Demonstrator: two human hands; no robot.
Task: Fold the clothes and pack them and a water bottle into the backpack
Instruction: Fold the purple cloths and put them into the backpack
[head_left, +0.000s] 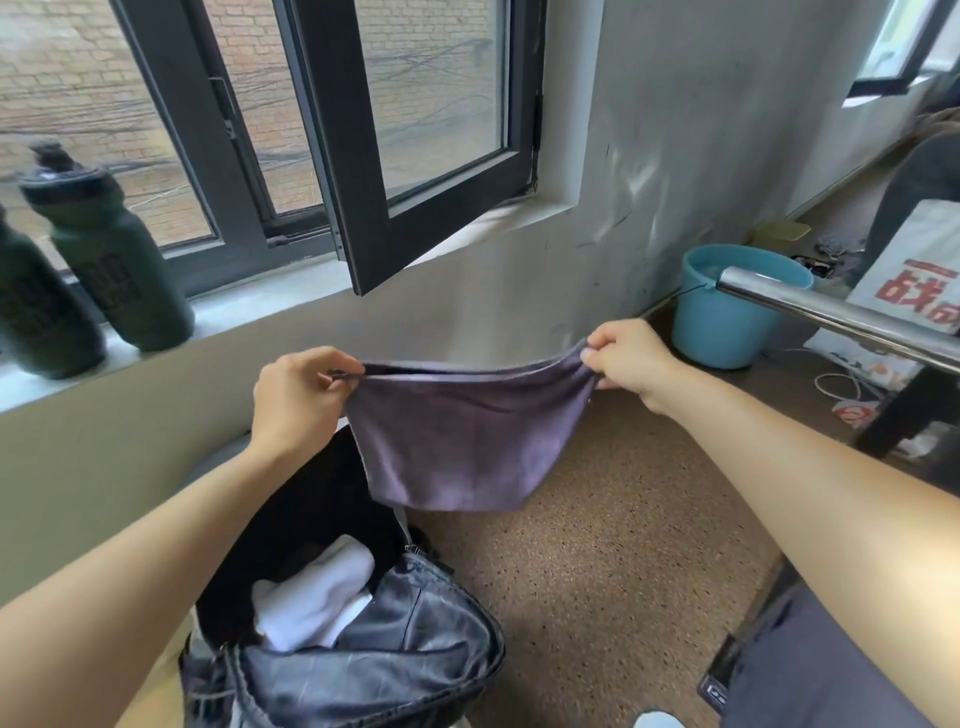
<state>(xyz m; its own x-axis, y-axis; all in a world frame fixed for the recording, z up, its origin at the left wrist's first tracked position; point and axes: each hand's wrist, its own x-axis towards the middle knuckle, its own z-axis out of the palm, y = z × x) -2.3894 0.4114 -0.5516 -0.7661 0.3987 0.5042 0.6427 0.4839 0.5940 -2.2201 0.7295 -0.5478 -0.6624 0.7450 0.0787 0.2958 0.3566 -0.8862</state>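
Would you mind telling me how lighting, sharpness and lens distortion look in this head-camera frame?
Head view: daylight from the window lights the scene; wide-angle distortion bows the sill; the green bottles at the left edge look blurred and stretched; the purple cloth pinched by the left hand and right hand is sharp; the metal rail shows glare.

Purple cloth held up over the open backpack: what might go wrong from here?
The purple cloth is pinched at its top corners by the left hand and right hand, so it may bunch going into the black backpack. The white folded garment already sits in the opening, so a dark green water bottle on the sill might lack room.
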